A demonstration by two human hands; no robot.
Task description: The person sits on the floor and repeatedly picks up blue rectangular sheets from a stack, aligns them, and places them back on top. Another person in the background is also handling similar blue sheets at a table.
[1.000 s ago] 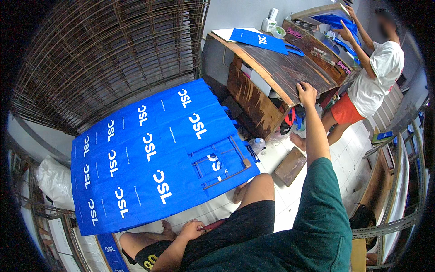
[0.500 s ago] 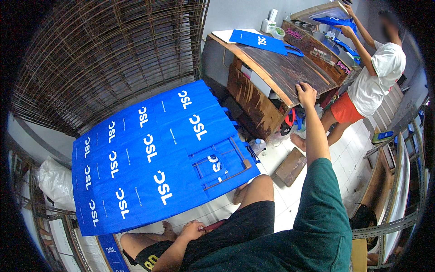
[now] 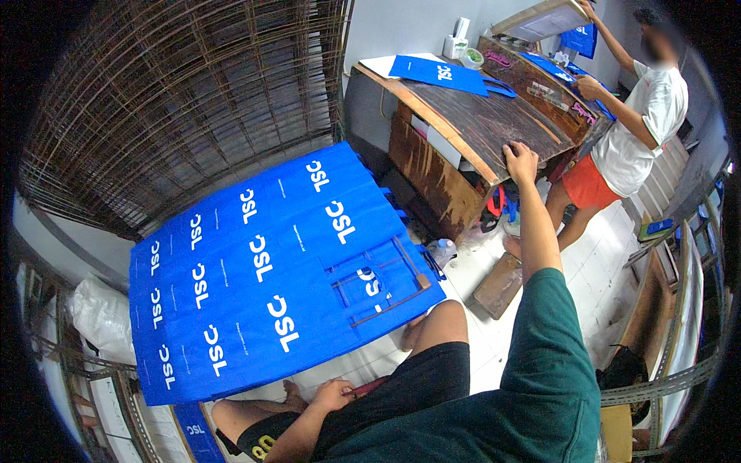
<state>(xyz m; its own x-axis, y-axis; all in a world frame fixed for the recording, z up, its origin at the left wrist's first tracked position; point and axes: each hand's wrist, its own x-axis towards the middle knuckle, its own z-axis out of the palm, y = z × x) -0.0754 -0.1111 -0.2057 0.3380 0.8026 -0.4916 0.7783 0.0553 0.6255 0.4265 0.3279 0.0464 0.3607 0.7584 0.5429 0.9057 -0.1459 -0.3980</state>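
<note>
My right hand (image 3: 522,163) rests on the front corner of the dark wooden table (image 3: 463,116), its fingers lying over the top edge. Down at my lap, my left hand (image 3: 333,395) has its fingers curled together beside a dark red edge (image 3: 367,388); what is in them, if anything, is hidden. In front of me lies a broad spread of blue printed bags (image 3: 231,285) with white lettering. A thin brown rectangular frame (image 3: 423,282) lies on its near right corner. One blue bag (image 3: 440,73) with handles lies flat on the wooden table.
A co-worker (image 3: 633,147) in a white shirt stands at the far right, one hand on a raised printing screen (image 3: 544,21). Rusty wire racks (image 3: 193,100) lean at the left. A wooden block (image 3: 495,287) and plastic bottle (image 3: 442,249) stand on the tiled floor.
The co-worker's lower hand has come down from the raised screen toward the bench. A blue bag there now shows upright behind the screen's edge. My hands keep their places; the view shifts slightly.
</note>
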